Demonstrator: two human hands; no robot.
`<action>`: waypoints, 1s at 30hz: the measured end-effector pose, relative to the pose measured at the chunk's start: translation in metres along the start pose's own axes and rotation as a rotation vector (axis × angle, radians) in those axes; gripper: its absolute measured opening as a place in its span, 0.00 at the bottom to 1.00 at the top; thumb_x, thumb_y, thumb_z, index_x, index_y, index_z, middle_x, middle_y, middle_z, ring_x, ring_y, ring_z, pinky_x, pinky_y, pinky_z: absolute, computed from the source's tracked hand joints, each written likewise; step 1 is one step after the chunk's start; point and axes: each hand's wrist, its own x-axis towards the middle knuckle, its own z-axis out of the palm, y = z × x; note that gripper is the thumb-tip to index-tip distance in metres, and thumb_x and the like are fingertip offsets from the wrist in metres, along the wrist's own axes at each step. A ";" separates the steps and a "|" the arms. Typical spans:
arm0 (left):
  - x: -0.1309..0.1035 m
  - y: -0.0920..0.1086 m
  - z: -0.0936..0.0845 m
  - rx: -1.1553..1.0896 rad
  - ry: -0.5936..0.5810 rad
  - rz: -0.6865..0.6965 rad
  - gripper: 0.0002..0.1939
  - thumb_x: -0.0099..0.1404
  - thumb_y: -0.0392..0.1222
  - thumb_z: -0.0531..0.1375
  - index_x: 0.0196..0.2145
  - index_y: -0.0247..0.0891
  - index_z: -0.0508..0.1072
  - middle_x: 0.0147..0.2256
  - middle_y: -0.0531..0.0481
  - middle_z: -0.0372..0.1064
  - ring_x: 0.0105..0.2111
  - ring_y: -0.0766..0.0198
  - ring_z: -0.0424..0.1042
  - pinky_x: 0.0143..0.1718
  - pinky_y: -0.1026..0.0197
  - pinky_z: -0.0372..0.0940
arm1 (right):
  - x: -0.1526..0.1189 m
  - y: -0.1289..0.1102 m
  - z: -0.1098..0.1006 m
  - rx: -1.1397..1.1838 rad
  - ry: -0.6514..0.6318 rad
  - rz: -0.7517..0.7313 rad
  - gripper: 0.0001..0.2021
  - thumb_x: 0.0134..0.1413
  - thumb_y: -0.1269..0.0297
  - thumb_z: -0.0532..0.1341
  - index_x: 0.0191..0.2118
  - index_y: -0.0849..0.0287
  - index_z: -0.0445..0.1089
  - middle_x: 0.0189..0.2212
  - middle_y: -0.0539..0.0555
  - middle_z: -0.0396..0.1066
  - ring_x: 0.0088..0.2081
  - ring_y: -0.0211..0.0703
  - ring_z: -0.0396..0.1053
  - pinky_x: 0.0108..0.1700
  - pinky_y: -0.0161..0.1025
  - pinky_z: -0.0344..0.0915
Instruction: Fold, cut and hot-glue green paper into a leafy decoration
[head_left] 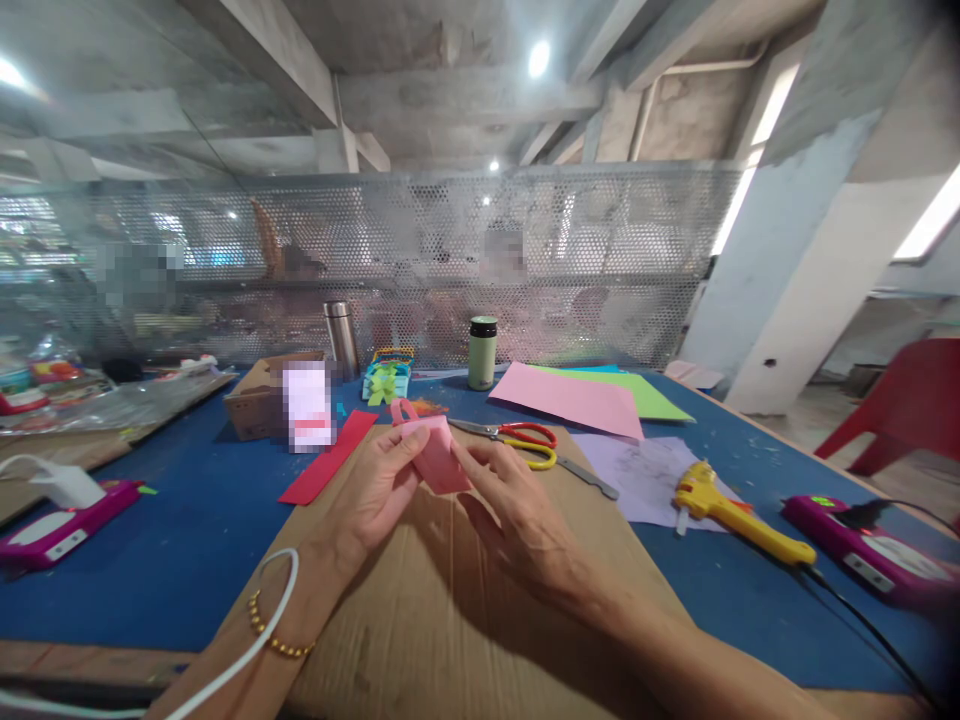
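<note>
Left hand (379, 482) pinches pink paper (439, 464); right hand (529, 515), part-open, touches its three-o'clock edge; red strip (330, 458) at nine.

A perforated screen (382, 262), perhaps metal, stands below bare concrete beams (465, 108) and ceiling lights (538, 59).

The small folded paper piece (436, 462) is pink, above a flat brown cardboard sheet (412, 620) at the near edge of the blue table (157, 590). The long paper strip (330, 460) is solid red, the metal scissors (499, 432) have one red and one yellow loop, and the wide paper sheet (637, 487) is lilac with greyish marks. Toward the far edge the cylindrical flask (482, 362) is pale green with a black band; toward the right edge the plastic glue gun (739, 522) is yellow and the power strip (855, 545) magenta and white.
</note>
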 end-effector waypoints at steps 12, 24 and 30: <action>-0.002 0.001 0.004 -0.005 0.004 -0.019 0.14 0.49 0.41 0.76 0.33 0.33 0.83 0.33 0.46 0.80 0.34 0.65 0.75 0.40 0.65 0.70 | -0.001 0.004 0.006 -0.040 0.052 -0.039 0.33 0.63 0.79 0.56 0.71 0.55 0.50 0.54 0.64 0.68 0.53 0.55 0.67 0.50 0.55 0.71; -0.002 -0.001 0.004 0.015 -0.039 -0.006 0.14 0.51 0.42 0.75 0.34 0.32 0.84 0.34 0.44 0.80 0.34 0.64 0.74 0.40 0.64 0.68 | -0.001 0.003 0.004 -0.032 0.034 -0.013 0.31 0.63 0.80 0.56 0.69 0.58 0.54 0.56 0.65 0.68 0.54 0.55 0.66 0.53 0.56 0.71; -0.002 -0.002 0.004 0.012 -0.060 -0.004 0.12 0.53 0.43 0.74 0.33 0.33 0.84 0.32 0.45 0.79 0.31 0.65 0.73 0.38 0.64 0.68 | -0.003 0.004 0.005 -0.050 0.040 -0.023 0.31 0.62 0.79 0.56 0.69 0.58 0.52 0.53 0.65 0.68 0.55 0.56 0.66 0.53 0.57 0.71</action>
